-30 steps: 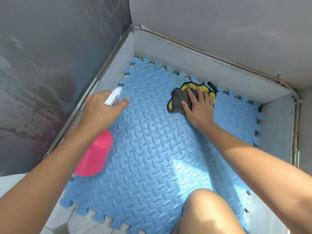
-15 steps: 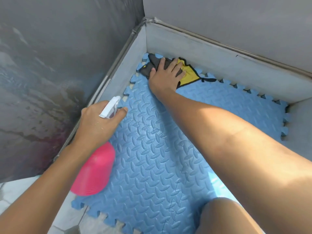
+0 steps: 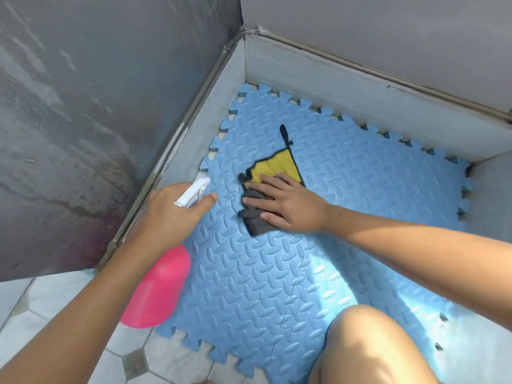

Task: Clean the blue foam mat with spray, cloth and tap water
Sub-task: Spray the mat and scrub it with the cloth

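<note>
I read this as the wiping step. The blue foam mat (image 3: pixel 249 286) lies flat on the floor, its far corner tucked into the angle of the two low walls at 12 o'clock and its near edge reaching onto the tiled floor (image 3: pixel 55 306) at 7 o'clock.

My right hand (image 3: pixel 291 206) lies flat on the cloth (image 3: pixel 277 169), fingers (image 3: pixel 257 200) straight and spread, pressing it onto the mat a little above the middle of the view. The cloth is folded, yellow side showing toward 12 o'clock and grey side toward 6, with a dark loop trailing off at 12.

My left hand (image 3: pixel 169 214) grips the pink spray bottle (image 3: pixel 158 289) at 9 o'clock of the cloth, fingers curled round its neck, with the white nozzle pointing toward 1 o'clock over the mat's left edge. I cannot see whether a finger is on the trigger.

A knee (image 3: pixel 374 345) rests on the mat at 5 o'clock.

Next, I judge, comes a sweep of the cloth toward 3 o'clock over unwiped foam, with even downward pressure so it does not bunch on the raised pattern. No tap is in view, so rinsing seems some way off.
</note>
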`<state>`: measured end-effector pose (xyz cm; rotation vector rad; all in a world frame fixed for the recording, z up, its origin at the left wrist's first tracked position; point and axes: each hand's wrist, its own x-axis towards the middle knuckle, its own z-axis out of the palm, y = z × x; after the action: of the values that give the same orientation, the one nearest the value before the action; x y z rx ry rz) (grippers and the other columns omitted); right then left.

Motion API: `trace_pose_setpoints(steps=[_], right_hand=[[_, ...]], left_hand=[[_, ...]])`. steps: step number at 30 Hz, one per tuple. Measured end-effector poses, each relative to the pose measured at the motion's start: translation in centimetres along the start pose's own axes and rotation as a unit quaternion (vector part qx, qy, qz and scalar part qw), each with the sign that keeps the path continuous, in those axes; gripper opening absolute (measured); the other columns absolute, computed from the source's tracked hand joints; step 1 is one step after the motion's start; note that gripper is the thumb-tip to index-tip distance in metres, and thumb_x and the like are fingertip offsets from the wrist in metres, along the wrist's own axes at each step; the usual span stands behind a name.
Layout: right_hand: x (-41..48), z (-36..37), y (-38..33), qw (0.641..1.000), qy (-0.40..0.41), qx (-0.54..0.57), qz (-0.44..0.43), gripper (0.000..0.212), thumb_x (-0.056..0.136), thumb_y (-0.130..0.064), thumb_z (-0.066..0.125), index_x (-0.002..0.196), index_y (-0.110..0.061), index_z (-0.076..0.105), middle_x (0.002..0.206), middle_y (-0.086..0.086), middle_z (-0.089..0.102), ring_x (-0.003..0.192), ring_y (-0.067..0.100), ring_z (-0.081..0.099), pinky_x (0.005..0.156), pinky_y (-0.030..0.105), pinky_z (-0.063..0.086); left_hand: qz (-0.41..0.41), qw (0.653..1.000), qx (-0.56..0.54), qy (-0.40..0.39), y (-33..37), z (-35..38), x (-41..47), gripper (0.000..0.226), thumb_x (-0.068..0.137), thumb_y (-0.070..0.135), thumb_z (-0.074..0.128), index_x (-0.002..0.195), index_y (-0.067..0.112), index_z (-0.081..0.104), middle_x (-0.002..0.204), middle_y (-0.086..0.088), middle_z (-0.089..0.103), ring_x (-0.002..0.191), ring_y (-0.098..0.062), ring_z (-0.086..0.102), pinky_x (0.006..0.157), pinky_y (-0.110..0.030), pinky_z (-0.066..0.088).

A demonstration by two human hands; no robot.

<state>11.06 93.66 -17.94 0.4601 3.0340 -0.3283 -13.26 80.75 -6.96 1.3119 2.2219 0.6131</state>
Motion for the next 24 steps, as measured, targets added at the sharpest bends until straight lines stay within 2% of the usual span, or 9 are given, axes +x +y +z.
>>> trace_pose_setpoints(steps=[2, 4, 8, 10, 13, 17, 20, 22, 24], right_hand=[[-4.3, 0.0, 1.6, 0.999, 0.013, 0.002, 0.039, 0.051, 0.107, -0.051, 0.036, 0.156, -0.036, 0.036, 0.165, 0.000, 0.031, 0.154, 0.027, 0.024, 0.125, 0.050, 0.015], [-7.3, -0.1, 5.2, 0.990, 0.038, -0.004, 0.132, 0.054, 0.105, -0.054, 0.038, 0.156, -0.035, 0.036, 0.161, 0.006, 0.038, 0.149, 0.032, 0.033, 0.122, 0.053, 0.023], [-6.7, -0.6, 8.6, 0.920, 0.070, 0.017, 0.386, 0.059, 0.104, -0.058, 0.026, 0.157, -0.034, 0.031, 0.162, 0.010, 0.033, 0.148, 0.038, 0.028, 0.120, 0.057, 0.022], [-3.4, -0.6, 7.4, 0.894, 0.073, 0.026, 0.441, 0.058, 0.104, -0.054, 0.029, 0.158, -0.032, 0.030, 0.165, 0.010, 0.027, 0.151, 0.038, 0.021, 0.119, 0.059, 0.018], [1.3, -1.3, 6.4, 0.898, 0.073, 0.045, 0.431, 0.058, 0.104, -0.052, 0.028, 0.158, -0.030, 0.029, 0.167, 0.011, 0.022, 0.153, 0.038, 0.016, 0.120, 0.060, 0.015], [6.0, -1.8, 6.5, 0.933, 0.049, 0.030, 0.356, 0.061, 0.103, -0.053, 0.024, 0.159, -0.028, 0.027, 0.167, 0.014, 0.021, 0.153, 0.040, 0.017, 0.119, 0.060, 0.017], [8.7, -1.9, 5.4, 0.941, 0.035, 0.024, 0.336, 0.062, 0.103, -0.053, 0.023, 0.160, -0.027, 0.025, 0.168, 0.014, 0.019, 0.154, 0.040, 0.014, 0.120, 0.059, 0.015], [9.8, -1.9, 3.0, 0.941, 0.036, 0.034, 0.336, 0.061, 0.104, -0.052, 0.024, 0.159, -0.027, 0.027, 0.167, 0.015, 0.020, 0.154, 0.040, 0.015, 0.121, 0.060, 0.015], [10.1, -1.3, -1.4, 0.956, 0.039, 0.029, 0.289, 0.060, 0.104, -0.050, 0.025, 0.158, -0.026, 0.031, 0.166, 0.015, 0.023, 0.153, 0.041, 0.018, 0.119, 0.061, 0.019]], left_hand=[[0.009, 1.000, 0.005, -0.006, 0.2, 0.4, -0.4, 0.053, 0.088, 0.036, 0.074, 0.055, 0.015, 0.039, 0.050, -0.001, 0.041, 0.052, -0.020, 0.043, 0.053, -0.030, 0.034], [0.018, 1.000, 0.005, -0.014, 0.2, 0.5, -0.7, 0.053, 0.088, 0.037, 0.073, 0.056, 0.018, 0.036, 0.050, 0.001, 0.039, 0.051, -0.015, 0.040, 0.052, -0.027, 0.032], [0.012, 0.999, -0.002, -0.047, -2.1, -0.5, -2.6, 0.043, 0.088, 0.042, 0.074, 0.069, 0.009, 0.053, 0.061, -0.008, 0.053, 0.059, -0.025, 0.050, 0.059, -0.038, 0.039], [-0.012, 0.998, 0.004, -0.063, -3.8, -1.0, -4.5, 0.045, 0.085, 0.046, 0.076, 0.071, 0.009, 0.056, 0.063, -0.007, 0.056, 0.063, -0.030, 0.054, 0.062, -0.040, 0.044], [-0.015, 0.999, 0.012, -0.046, -5.9, -1.6, -7.5, 0.052, 0.076, 0.061, 0.067, 0.059, 0.016, 0.047, 0.052, 0.000, 0.046, 0.053, -0.023, 0.045, 0.054, -0.035, 0.037], [0.003, 1.000, 0.000, -0.017, -7.7, -2.2, -10.6, 0.050, 0.077, 0.060, 0.059, 0.056, 0.020, 0.039, 0.047, 0.001, 0.039, 0.047, -0.020, 0.040, 0.049, -0.033, 0.034], [-0.007, 1.000, 0.011, -0.013, -9.1, -2.7, -11.9, 0.049, 0.077, 0.061, 0.060, 0.064, 0.014, 0.054, 0.053, -0.001, 0.052, 0.054, -0.025, 0.053, 0.055, -0.036, 0.044], [-0.008, 1.000, 0.006, 0.003, -9.8, -2.9, -12.3, 0.049, 0.078, 0.059, 0.060, 0.070, 0.010, 0.059, 0.057, -0.001, 0.055, 0.056, -0.026, 0.055, 0.060, -0.037, 0.046], [-0.022, 1.000, -0.007, 0.019, -10.2, -2.8, -12.5, 0.047, 0.080, 0.056, 0.063, 0.073, 0.010, 0.062, 0.059, -0.001, 0.056, 0.058, -0.024, 0.055, 0.060, -0.039, 0.047]])
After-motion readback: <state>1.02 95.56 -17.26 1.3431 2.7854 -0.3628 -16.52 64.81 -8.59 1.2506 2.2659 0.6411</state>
